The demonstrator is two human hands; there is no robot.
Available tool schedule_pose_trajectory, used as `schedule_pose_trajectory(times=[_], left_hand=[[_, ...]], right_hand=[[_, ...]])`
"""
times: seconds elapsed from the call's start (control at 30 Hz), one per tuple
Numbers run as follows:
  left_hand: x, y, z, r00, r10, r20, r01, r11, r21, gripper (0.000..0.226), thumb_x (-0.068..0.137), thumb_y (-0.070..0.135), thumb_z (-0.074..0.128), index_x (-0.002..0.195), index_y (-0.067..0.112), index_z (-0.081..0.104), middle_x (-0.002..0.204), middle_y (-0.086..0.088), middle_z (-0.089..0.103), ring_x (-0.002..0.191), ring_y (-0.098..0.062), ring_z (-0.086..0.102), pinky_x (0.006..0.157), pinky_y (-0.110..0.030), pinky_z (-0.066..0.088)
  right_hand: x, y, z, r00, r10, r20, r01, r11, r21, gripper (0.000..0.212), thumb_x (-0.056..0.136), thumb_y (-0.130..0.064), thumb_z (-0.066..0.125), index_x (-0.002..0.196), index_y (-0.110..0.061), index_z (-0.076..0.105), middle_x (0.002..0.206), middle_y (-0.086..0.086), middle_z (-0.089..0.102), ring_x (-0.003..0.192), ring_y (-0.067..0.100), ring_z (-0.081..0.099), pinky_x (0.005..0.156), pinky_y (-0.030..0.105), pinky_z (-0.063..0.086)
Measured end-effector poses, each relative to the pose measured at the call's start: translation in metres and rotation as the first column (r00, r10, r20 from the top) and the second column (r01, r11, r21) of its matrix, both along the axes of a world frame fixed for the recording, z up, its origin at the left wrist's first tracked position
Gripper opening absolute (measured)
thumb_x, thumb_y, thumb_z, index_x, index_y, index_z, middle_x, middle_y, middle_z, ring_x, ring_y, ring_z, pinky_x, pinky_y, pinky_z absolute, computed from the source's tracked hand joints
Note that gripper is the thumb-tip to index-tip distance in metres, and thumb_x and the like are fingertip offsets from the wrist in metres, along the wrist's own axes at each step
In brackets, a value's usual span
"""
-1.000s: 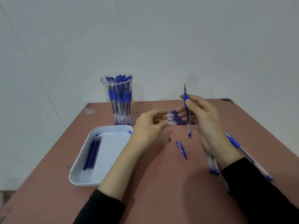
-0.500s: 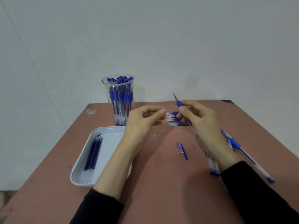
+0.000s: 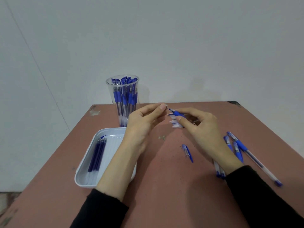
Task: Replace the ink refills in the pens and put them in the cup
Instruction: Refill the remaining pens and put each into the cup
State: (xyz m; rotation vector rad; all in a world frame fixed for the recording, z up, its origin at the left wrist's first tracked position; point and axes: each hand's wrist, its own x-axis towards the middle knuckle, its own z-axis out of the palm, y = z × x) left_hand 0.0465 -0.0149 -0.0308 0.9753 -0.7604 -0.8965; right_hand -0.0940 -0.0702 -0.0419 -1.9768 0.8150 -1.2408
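My right hand (image 3: 199, 129) grips a pen (image 3: 176, 113) by its blue grip, tip pointing left toward my left hand (image 3: 144, 122). My left thumb and forefinger pinch a small pale piece at the pen's tip. A clear cup (image 3: 123, 102) full of blue pens stands at the back left of the table. A loose blue pen cap (image 3: 187, 152) lies between my hands. Beneath my right hand shows a row of refills (image 3: 175, 124), mostly hidden.
A white tray (image 3: 82, 176) with several dark blue refills (image 3: 97, 155) sits front left, partly under my left forearm. Several pens (image 3: 241, 147) lie to the right of my right wrist, near the table's right edge. A small tip piece (image 3: 162, 137) lies mid-table.
My right hand tilted the pen from upright to nearly level, tip leftward. My left hand rose and closed its fingertips at the pen's tip.
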Motion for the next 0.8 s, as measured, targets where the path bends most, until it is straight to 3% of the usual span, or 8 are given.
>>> schedule_pose_trajectory(times=[0.17, 0.37, 0.63, 0.8], left_hand=[[-0.0021, -0.0008, -0.0042, 0.991, -0.009, 0.133, 0.002, 0.998, 0.056, 0.008, 0.084, 0.008, 0.066, 0.091, 0.007, 0.070, 0.079, -0.001, 0.071, 0.075, -0.007, 0.067, 0.071, -0.017, 0.052], [-0.0044, -0.0007, -0.0016, 0.985, -0.101, 0.137, 0.090, 0.993, 0.082, 0.011, 0.089, 0.016, 0.060, 0.094, 0.019, 0.070, 0.081, 0.012, 0.068, 0.078, 0.003, 0.061, 0.077, -0.018, 0.046], [-0.0043, -0.0022, -0.0032, 0.991, -0.024, 0.133, 0.021, 1.000, 0.021, 0.020, 0.074, 0.029, 0.069, 0.092, 0.020, 0.068, 0.084, 0.012, 0.070, 0.087, -0.003, 0.064, 0.083, -0.024, 0.045], [-0.0052, -0.0017, -0.0042, 0.984, -0.068, 0.167, 0.063, 0.997, 0.038, 0.018, 0.087, 0.020, 0.062, 0.102, 0.013, 0.069, 0.095, 0.005, 0.070, 0.092, -0.002, 0.064, 0.081, -0.020, 0.043]], right_hand=[[-0.0004, 0.0006, -0.0013, 0.999, -0.023, -0.026, 0.022, 0.999, -0.033, 0.019, 0.086, -0.010, 0.067, 0.101, -0.021, 0.074, 0.083, -0.022, 0.066, 0.073, -0.012, 0.058, 0.068, 0.005, 0.041], [0.0006, -0.0001, 0.0009, 0.998, 0.040, 0.049, -0.047, 0.988, 0.144, 0.017, 0.089, -0.013, 0.064, 0.098, -0.023, 0.074, 0.072, -0.003, 0.069, 0.063, -0.002, 0.057, 0.062, 0.012, 0.045], [-0.0011, 0.0033, 0.0041, 0.979, 0.153, 0.138, -0.184, 0.949, 0.255, 0.018, 0.092, -0.017, 0.061, 0.097, -0.026, 0.074, 0.061, -0.006, 0.061, 0.057, 0.002, 0.050, 0.055, 0.018, 0.040], [-0.0005, 0.0029, 0.0034, 0.982, 0.130, 0.140, -0.164, 0.950, 0.267, 0.017, 0.092, -0.016, 0.061, 0.096, -0.027, 0.074, 0.063, -0.002, 0.060, 0.057, 0.003, 0.050, 0.054, 0.018, 0.040]])
